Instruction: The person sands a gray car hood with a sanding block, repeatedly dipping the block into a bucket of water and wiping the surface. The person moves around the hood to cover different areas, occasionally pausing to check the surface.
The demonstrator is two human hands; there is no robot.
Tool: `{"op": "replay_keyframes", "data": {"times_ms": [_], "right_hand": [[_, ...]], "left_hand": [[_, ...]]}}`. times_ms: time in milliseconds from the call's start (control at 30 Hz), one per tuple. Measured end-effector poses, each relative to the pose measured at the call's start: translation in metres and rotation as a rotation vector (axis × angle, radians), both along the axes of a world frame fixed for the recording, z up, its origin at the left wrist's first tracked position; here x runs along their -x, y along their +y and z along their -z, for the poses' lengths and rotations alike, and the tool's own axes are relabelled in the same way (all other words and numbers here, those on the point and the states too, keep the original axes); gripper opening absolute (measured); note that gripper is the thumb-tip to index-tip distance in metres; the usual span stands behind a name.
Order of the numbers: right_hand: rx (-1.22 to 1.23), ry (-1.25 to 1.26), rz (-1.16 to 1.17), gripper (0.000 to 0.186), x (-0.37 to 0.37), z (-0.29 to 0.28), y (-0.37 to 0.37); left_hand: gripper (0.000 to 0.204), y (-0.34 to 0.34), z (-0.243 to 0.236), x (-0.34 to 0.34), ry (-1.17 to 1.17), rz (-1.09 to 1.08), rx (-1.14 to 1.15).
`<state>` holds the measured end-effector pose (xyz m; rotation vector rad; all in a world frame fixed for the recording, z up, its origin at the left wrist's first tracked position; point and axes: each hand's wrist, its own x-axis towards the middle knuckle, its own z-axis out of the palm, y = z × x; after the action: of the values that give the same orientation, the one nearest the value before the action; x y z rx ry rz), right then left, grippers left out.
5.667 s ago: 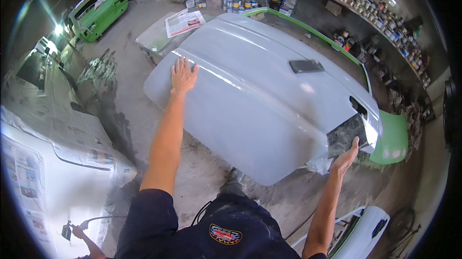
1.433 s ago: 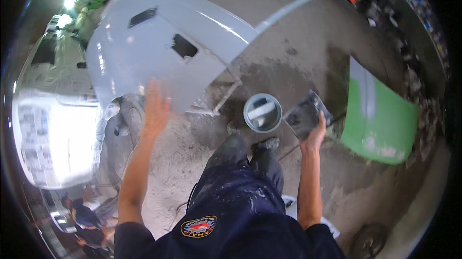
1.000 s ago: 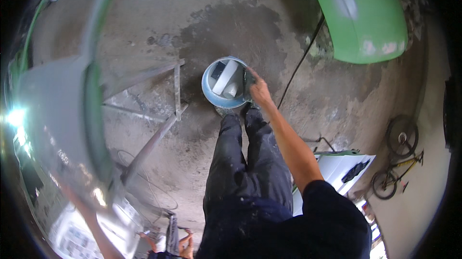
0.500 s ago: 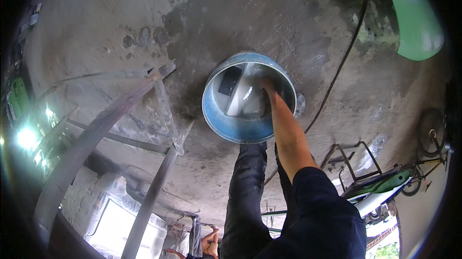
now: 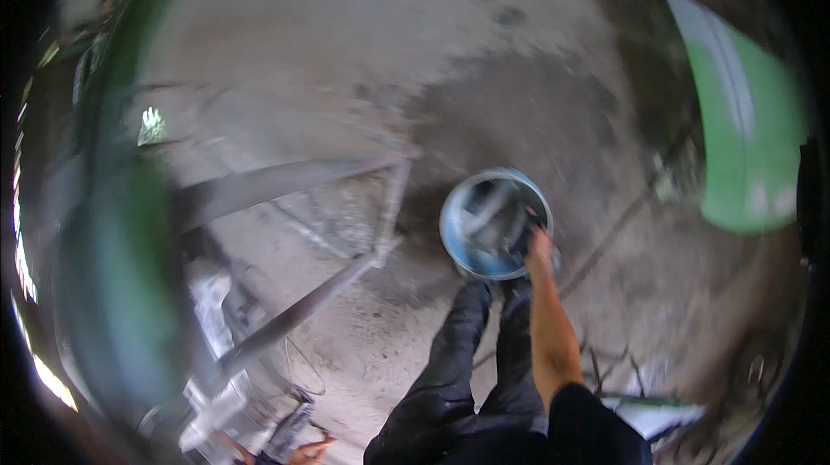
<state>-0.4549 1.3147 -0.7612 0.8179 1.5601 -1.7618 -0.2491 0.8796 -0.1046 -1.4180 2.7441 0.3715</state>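
Note:
Between my feet and the wet patch of floor stands a round blue bucket (image 5: 474,261), with a pale rim and water inside. A light flat strip and dark shapes show in it, smeared by motion. My right hand (image 5: 539,245) is at the bucket's right rim, its bare forearm coming up from below. Its fingers look closed around a dark thing (image 5: 520,232) at the water, too blurred to name. My left hand is out of view.
A metal stand (image 5: 294,318) of tubes is on the left, with a blurred green panel (image 5: 130,249) beyond it. Another green panel (image 5: 752,136) is at the far right. A dark cable (image 5: 605,249) crosses the floor. Part of another person (image 5: 311,449) shows at the lower left.
My view has swung left and the bucket sits lower and further right in it. My right hand has risen from inside the bucket to its rim, with something dark at the fingers.

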Motion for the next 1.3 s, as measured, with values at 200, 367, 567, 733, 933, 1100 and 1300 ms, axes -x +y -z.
{"op": "replay_keyframes", "data": {"times_ms": [200,367,567,733,933,1100,1300], "right_hand": [[0.539,-0.034,-0.048,0.065,0.079,-0.240,-0.024],[0.279,0.393,-0.077,0.057,0.187,-0.477,-0.080],[0.161,1.376,-0.822,0.058,0.194,-0.745,-0.246],[0.082,1.846,-1.858,0.110,0.134,-0.771,-0.345],[0.626,1.720,-2.184,0.093,0.155,-0.740,-0.363],[0.654,1.886,-2.108,0.064,0.160,-0.716,-0.524],[0.481,1.801,-1.989,0.066,0.126,-0.693,-0.659]], "left_hand": [[0.072,-0.016,-0.094,-0.021,0.152,-0.021,0.103],[0.076,-0.009,-0.102,-0.014,-0.011,0.015,0.233],[0.078,-0.012,-0.114,-0.018,0.059,0.011,0.203],[0.081,-0.007,-0.112,-0.016,0.097,-0.006,0.185],[0.081,-0.014,-0.118,-0.016,0.086,-0.021,0.152],[0.079,-0.015,-0.126,-0.008,0.060,-0.063,0.102],[0.068,-0.011,-0.118,0.010,0.034,-0.281,0.203]]}}
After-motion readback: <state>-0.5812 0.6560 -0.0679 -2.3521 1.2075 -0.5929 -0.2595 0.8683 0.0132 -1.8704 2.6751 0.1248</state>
